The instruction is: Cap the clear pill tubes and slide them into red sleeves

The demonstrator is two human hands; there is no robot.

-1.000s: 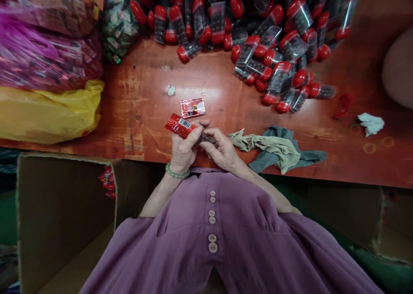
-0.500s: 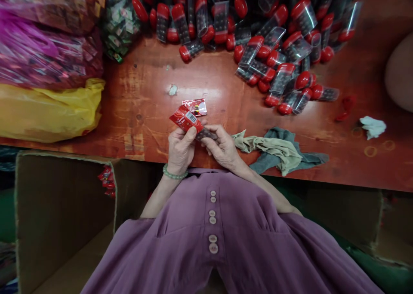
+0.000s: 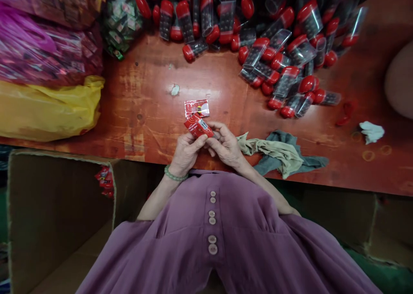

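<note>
My left hand (image 3: 186,152) and my right hand (image 3: 226,144) meet at the near edge of the red wooden table (image 3: 145,109). Both are closed on a small red packet (image 3: 198,127) with a white barcode label, which pokes up from between the fingertips. A dark tube seen earlier in my right hand is now hidden. A second red and white packet (image 3: 196,108) lies flat on the table just beyond the held one. My left wrist wears a green bead bracelet (image 3: 174,176).
Several clear tubes with red caps (image 3: 277,49) are heaped at the back. Bags of wrapped goods (image 3: 48,36) and a yellow bag (image 3: 48,111) sit left. Crumpled cloths (image 3: 279,150) lie right of my hands. An open cardboard box (image 3: 58,216) stands below left. A white scrap (image 3: 371,130) lies far right.
The red packet has turned from pointing left to nearly upright and drawn in between both hands. The dark tube in my right hand has slipped out of sight.
</note>
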